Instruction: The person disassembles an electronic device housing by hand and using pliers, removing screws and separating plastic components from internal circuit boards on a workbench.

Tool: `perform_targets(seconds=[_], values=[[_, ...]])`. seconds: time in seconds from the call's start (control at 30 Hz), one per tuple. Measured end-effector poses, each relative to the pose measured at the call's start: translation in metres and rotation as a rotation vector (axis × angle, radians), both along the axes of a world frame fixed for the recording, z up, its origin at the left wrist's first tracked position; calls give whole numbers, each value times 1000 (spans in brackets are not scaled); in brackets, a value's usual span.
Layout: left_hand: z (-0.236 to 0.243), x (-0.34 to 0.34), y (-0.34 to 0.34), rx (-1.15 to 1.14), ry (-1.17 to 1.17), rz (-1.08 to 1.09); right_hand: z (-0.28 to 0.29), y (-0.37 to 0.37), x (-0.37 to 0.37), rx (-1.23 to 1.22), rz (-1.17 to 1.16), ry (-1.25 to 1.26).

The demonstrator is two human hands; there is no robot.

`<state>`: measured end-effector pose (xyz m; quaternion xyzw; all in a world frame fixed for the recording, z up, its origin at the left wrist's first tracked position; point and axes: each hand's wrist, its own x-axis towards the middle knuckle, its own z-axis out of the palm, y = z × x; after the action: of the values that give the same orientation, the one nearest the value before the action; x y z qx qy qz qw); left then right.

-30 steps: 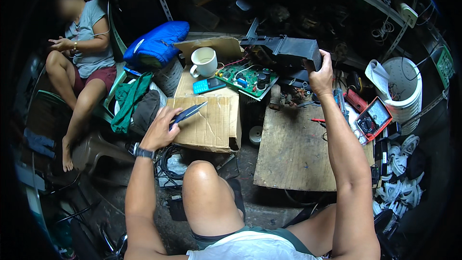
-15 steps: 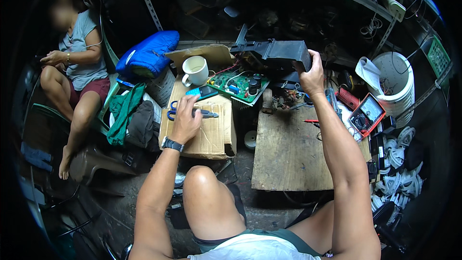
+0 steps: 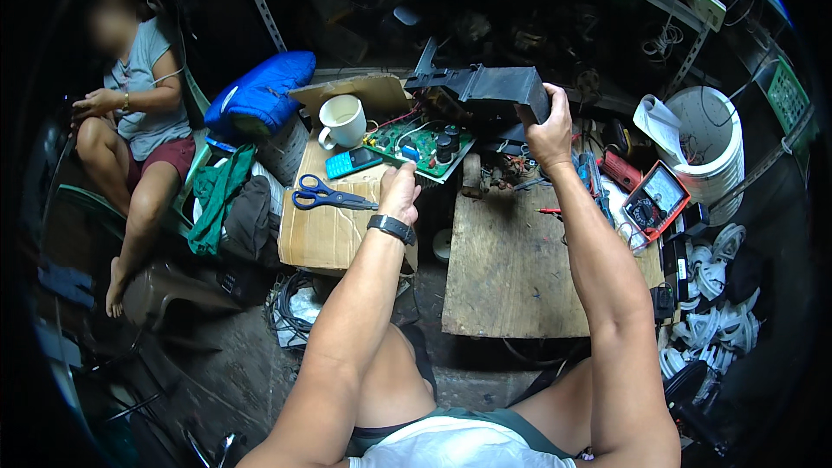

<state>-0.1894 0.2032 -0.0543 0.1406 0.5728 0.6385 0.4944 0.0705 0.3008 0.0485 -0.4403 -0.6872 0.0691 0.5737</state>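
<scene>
My right hand (image 3: 549, 128) grips the end of a black plastic housing (image 3: 507, 91), held up above the back of the wooden board. My left hand (image 3: 400, 197) is at the near edge of a green circuit board (image 3: 429, 143) with large capacitors. Its fingers are drawn together there, and what they hold, if anything, is hidden. Blue-handled scissors (image 3: 321, 194) lie on the cardboard box (image 3: 325, 238) just left of that hand. Behind them are a teal keypad phone (image 3: 353, 161) and a white mug (image 3: 342, 121).
A wooden board (image 3: 511, 269) lies in front of my right arm. To its right are a red multimeter (image 3: 656, 205), a white bucket (image 3: 724, 152) and coiled white cables (image 3: 711, 321). A blue bundle (image 3: 264, 95) sits at the left, near a seated person (image 3: 143, 113).
My left hand has moved right and away from me, off the scissors to the circuit board's edge. The scissors stay on the box. My right hand still holds the black housing.
</scene>
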Motion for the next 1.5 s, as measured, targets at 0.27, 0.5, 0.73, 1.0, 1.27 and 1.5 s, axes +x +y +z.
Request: perform_targets(seconds=[0.27, 0.5, 0.73, 1.0, 1.27, 1.5], values=[[7, 13, 19, 16, 145, -145, 3, 3, 11, 14, -12, -6], [-8, 33, 43, -9, 361, 134, 12, 3, 19, -22, -9, -17], [5, 41, 33, 213, 110, 212, 8, 3, 19, -59, -18, 28], [16, 57, 24, 358, 72, 168, 14, -3, 56, -128, 45, 220], [40, 70, -5, 487, 137, -59, 21, -35, 123, -199, 115, 477], [58, 94, -64, 446, 74, -309, 18, -90, 188, -336, 146, 668]])
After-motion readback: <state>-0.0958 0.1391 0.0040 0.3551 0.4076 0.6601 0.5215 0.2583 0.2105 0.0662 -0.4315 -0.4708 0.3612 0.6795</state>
